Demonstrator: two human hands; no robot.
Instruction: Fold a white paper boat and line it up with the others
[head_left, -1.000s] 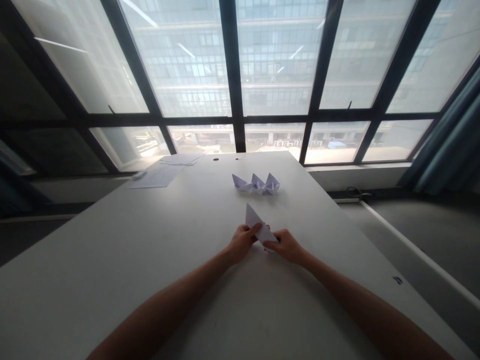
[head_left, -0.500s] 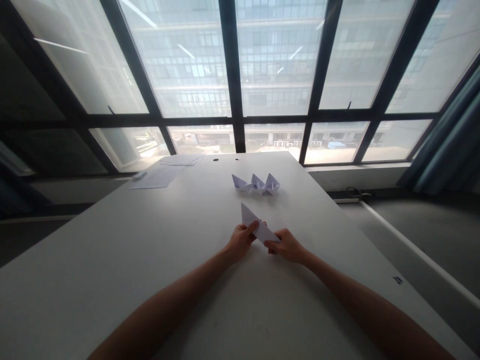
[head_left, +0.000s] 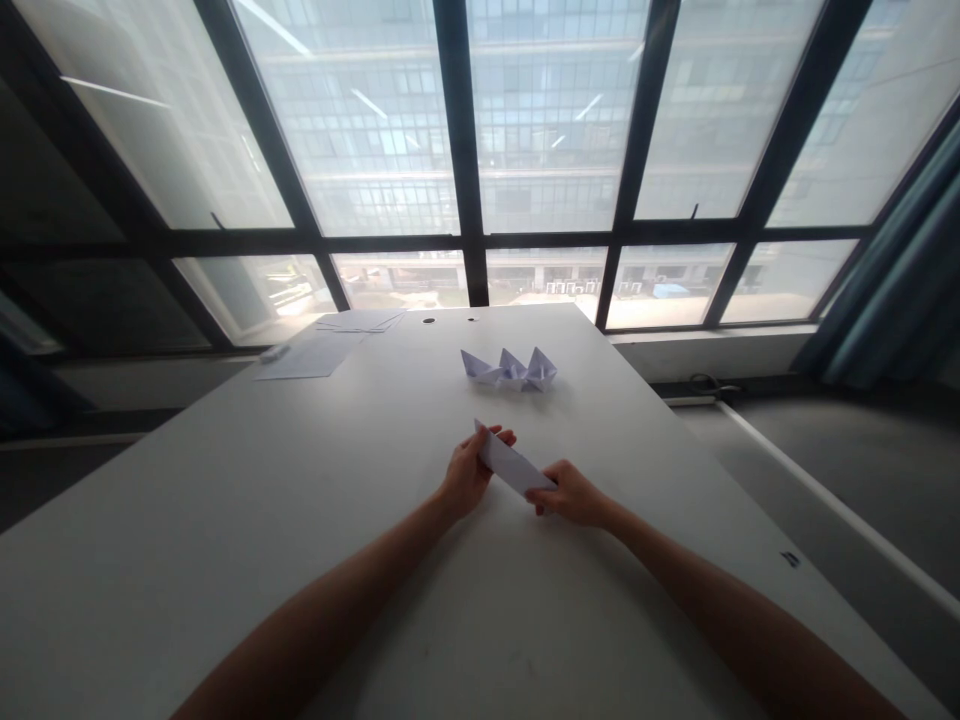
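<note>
A folded white paper [head_left: 514, 468] is held between my two hands, slanting down from upper left to lower right just above the table. My left hand [head_left: 470, 474] grips its upper left end, the thumb on the near face and fingers behind. At the lower right end my right hand [head_left: 568, 493] pinches it between thumb and fingers. Beyond the hands, a row of folded paper boats [head_left: 511, 372] stands on the white table [head_left: 360, 470], apart from both hands.
Sheets of white paper [head_left: 304, 358] lie at the table's far left. Two round holes, one of them a cable hole [head_left: 429, 321], are near the far edge. A small dark mark or object [head_left: 790, 559] sits by the right edge. Windows stand behind.
My left hand has shifted slightly left, up to the paper's end. The pointed upper part now shows smaller, and the paper looks like a narrower strip. My right hand keeps its grip.
</note>
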